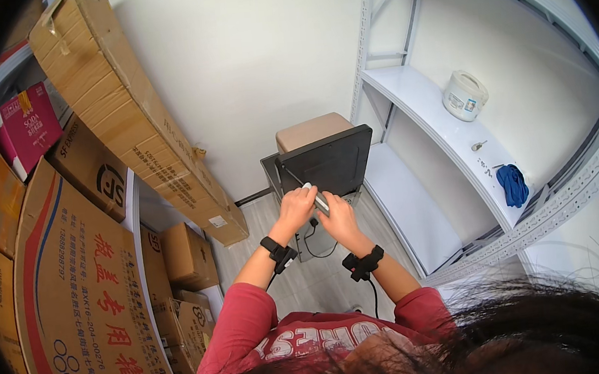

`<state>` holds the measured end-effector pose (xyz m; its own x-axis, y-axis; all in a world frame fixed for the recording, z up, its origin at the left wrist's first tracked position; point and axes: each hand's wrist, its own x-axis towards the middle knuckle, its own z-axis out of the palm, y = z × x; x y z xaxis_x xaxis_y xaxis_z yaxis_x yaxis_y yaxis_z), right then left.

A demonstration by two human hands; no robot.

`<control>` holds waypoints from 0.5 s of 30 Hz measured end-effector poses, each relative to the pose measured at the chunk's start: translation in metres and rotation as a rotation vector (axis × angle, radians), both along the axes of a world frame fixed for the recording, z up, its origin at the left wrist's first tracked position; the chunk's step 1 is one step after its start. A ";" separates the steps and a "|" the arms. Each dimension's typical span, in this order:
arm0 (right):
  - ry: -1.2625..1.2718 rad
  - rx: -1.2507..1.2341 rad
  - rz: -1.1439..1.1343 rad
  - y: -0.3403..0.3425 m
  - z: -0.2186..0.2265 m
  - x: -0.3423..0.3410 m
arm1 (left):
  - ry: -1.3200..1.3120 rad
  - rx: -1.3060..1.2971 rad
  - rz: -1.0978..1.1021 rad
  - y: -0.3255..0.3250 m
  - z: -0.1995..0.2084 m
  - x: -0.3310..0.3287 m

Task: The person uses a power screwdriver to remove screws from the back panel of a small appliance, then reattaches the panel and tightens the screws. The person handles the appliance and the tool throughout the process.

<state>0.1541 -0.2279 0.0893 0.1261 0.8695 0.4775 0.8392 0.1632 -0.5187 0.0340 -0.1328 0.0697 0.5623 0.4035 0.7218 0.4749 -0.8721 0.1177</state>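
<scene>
My left hand [298,208] and my right hand [340,220] are close together in front of a black flat panel [331,161]. Both have their fingers closed around a slim white-and-grey stick-like thing [321,203]; its exact kind does not show. A thin rod [292,173] runs from near the left fingertips up and left, across the panel's edge. The panel stands tilted, with a brown box [314,130] behind it. Below my hands hangs a dark cable [310,246] with a plug-like end. Each wrist wears a black strap with a small device.
On the left, shelves hold several cardboard cartons [88,298] and a magenta box [29,126]; a tall carton [133,116] leans by the wall. At right, a white metal shelf [412,95] carries a white tub [464,96], a small metal piece [479,145] and a blue bundle [512,185].
</scene>
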 end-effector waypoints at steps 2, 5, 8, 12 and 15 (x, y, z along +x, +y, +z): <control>0.012 -0.098 -0.026 -0.002 0.001 0.002 | 0.030 -0.002 -0.011 -0.001 -0.005 0.001; 0.016 -0.180 -0.075 -0.005 0.002 0.007 | 0.030 0.011 -0.038 -0.003 -0.009 0.007; 0.021 -0.176 -0.093 -0.005 -0.003 0.019 | 0.024 0.004 -0.049 -0.004 -0.008 0.018; 0.052 -0.112 -0.063 -0.005 -0.006 0.030 | 0.036 0.000 -0.009 -0.008 -0.006 0.029; 0.086 -0.078 -0.052 -0.005 -0.011 0.033 | 0.014 -0.016 -0.012 -0.008 -0.006 0.030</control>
